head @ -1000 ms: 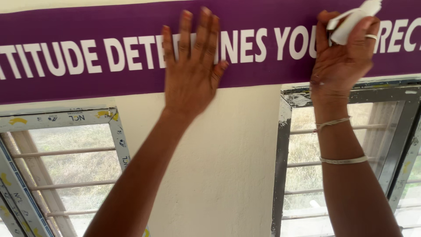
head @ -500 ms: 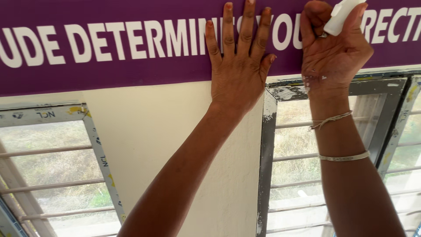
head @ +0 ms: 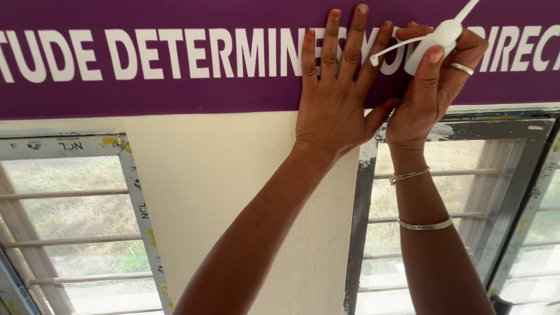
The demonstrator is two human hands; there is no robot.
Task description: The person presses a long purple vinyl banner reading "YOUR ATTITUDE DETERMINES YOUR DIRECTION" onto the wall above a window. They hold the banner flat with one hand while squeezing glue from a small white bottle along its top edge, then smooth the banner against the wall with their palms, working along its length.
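The left hand (head: 337, 96), flat on the purple banner (head: 146, 87), now sits just beside the right hand (head: 434, 87), thumb nearly touching it at 3 o'clock; a second ago they were well apart. The white squeeze bottle (head: 434, 41) in the right hand has turned: its thin nozzle now points toward 9 o'clock at the left fingertips. The view has slid right along the banner, the left window (head: 70, 221) looming larger

purple banner (head: 175, 87) with white lettering, white squeeze bottle (head: 434, 44)
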